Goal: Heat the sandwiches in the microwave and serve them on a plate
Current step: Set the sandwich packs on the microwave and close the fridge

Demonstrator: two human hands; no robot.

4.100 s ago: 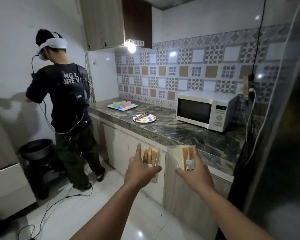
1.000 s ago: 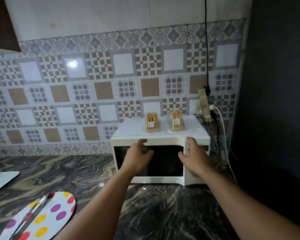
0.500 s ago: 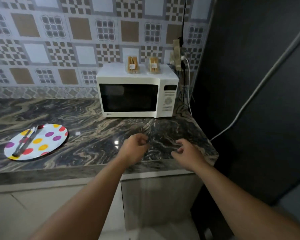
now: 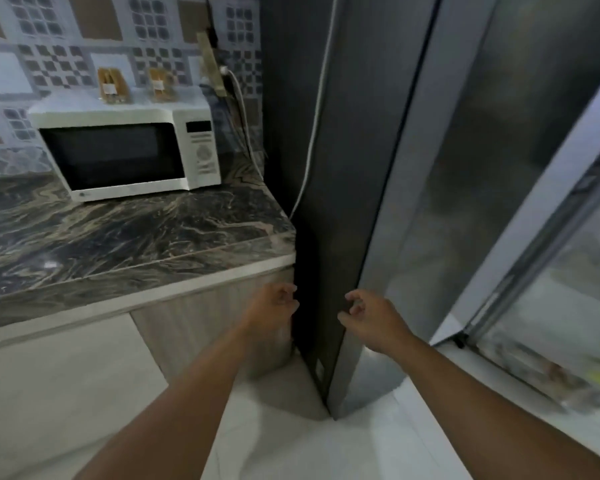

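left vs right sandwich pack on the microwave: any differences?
The left sandwich pack stands nearer the microwave's front edge; the right sandwich pack sits slightly further back. The left pack lies over the door side, the right pack closer to the control panel side. The left one looks a little taller. Both are clear-wrapped, upright, with a small white label facing the camera, and neither hand touches them.

Dim, even indoor light with a cool cast. The whole frame is softly motion-blurred. Wide-angle distortion bows the tall dark grey refrigerator (image 4: pixel 354 140) and its open door (image 4: pixel 520 216). Faint sheen lies on the dark veined marble counter (image 4: pixel 125 237); the white floor tiles (image 4: pixel 291 445) appear brightest.
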